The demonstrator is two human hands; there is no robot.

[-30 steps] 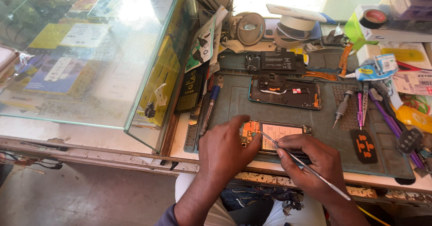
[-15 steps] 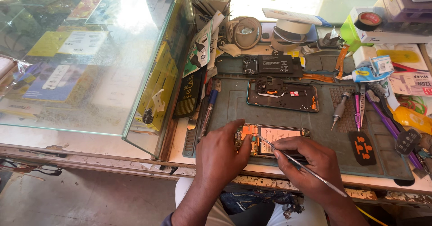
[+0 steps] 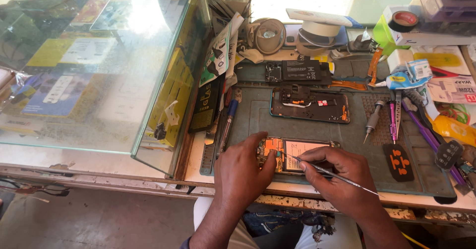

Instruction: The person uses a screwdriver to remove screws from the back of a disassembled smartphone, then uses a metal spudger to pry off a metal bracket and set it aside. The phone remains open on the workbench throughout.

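Up and to the left of our hands stands the glass display case (image 3: 94, 65), the biggest thing in view; through its top we see flat boxed packages in yellow, blue and dark tones, and yellow cards leaning inside its near end wall. Between the case and our left hand a tall black packet (image 3: 207, 105) stands on edge, with a white and green printed packet (image 3: 220, 55) above it. Far up and to the right of our right hand lie white and red printed packs (image 3: 453, 88) and a yellow label (image 3: 439, 59), with a small blue and white tube (image 3: 404, 79) beside them.

Under both hands spreads the grey-green work mat (image 3: 357, 135). On it, just above our hands, lies a dark phone back shell (image 3: 310, 105). The opened phone (image 3: 297, 155) lies between our hands: our left hand (image 3: 240, 174) presses its left end with the thumb, fingers curled down on the mat, and our right hand (image 3: 337, 177) pinches a thin metal pry tool (image 3: 327, 170), its tip resting on the phone's inner board.

Since half a second ago our hands and the tool have scarcely moved; the view has only shifted slightly.
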